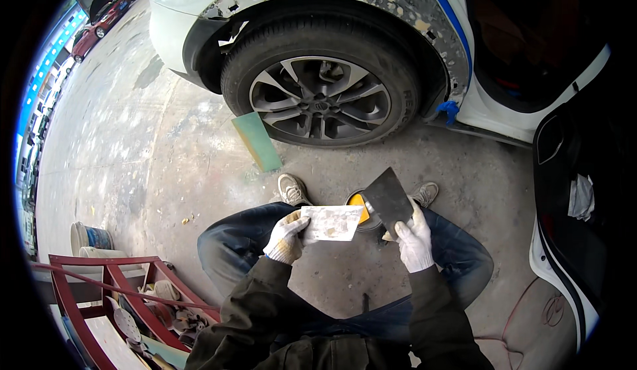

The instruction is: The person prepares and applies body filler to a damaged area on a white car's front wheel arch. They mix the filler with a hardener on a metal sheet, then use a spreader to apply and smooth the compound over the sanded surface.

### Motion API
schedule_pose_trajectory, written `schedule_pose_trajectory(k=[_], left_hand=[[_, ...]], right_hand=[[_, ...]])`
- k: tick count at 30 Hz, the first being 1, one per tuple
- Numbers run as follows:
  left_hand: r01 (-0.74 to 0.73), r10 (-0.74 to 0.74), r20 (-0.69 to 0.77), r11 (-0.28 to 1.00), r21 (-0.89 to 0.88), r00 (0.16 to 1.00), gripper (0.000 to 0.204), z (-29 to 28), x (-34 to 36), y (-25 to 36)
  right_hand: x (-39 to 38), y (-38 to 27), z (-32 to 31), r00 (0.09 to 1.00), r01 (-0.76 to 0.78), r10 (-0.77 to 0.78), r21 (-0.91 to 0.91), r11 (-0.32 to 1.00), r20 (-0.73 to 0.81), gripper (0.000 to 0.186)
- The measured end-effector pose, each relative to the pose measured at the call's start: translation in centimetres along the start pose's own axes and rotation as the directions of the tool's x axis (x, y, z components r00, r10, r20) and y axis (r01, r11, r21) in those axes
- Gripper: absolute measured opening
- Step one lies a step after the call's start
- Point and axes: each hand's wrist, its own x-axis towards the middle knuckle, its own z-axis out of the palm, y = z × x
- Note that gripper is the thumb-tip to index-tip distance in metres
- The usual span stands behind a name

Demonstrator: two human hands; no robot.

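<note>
With the left hand (288, 238), grips a white plate (334, 224) by its left end, thumb over the top and fingers mostly hidden beneath, probably to have the smeared face upward and free. With the right hand (415, 236), holds a dark sheet (390, 199) by its lower right edge, at a slant, perhaps to leave the far edges clear. Has both hands closed narrowly, each on one thin thing, with plate and sheet near each other in front of the body, between the knees. Holds both above a tin (373, 225) on the floor, likely placed between the feet for short reach; at its mouth, shows something yellow (359, 205), too covered to identify. Spreads the knees wide, apparently for working room in front of the wheel (320, 104) and the patchy fender (398, 1). Has a green board (257, 142) at the wheel's lower left, seemingly leaning, perhaps parked there for easy reach; cannot tell about contact. Shows blue tape (449, 110) bunched at the fender's lower end, maybe as masking.
</note>
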Motion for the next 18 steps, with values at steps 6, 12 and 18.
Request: schedule_pose_trajectory(k=[6, 12, 18], left_hand=[[0.069, -0.066, 0.055, 0.996, -0.055, 0.996, 0.034, 1.2, -0.8, -0.4], [0.015, -0.016, -0.006, 0.997, -0.069, 1.0, 0.03, 2.3, -1.3, -0.1], [-0.06, 0.061, 0.025, 0.997, -0.052, 0.998, 0.033, 1.7, -1.2, -0.3]], right_hand=[[-0.5, 0.8, 3.2, 0.994, 0.043, -0.038, -0.05, 0.998, 0.099, 0.058], [0.0, 1.1, 2.4, 0.982, 0.121, -0.127, 0.051, 0.991, 0.143, 0.049], [-2.4, 2.5, 1.8, 0.98, -0.043, 0.041, 0.007, 0.999, 0.194, 0.037]])
